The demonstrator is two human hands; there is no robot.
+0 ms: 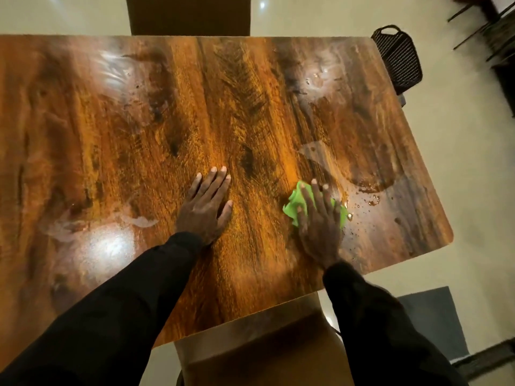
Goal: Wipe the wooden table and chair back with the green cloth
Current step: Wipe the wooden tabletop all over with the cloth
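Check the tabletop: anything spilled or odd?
Yes. Water droplets sit on the wooden table just right of the green cloth under the right hand. Cloudy smears mark the far left area too.

Home dining room, wooden table (250, 107), chairs (189, 15), tiled floor (459, 162)

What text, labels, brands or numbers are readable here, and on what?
None readable.
No print, label or number shows on the table, the green cloth, the near chair, the basket or the mat.
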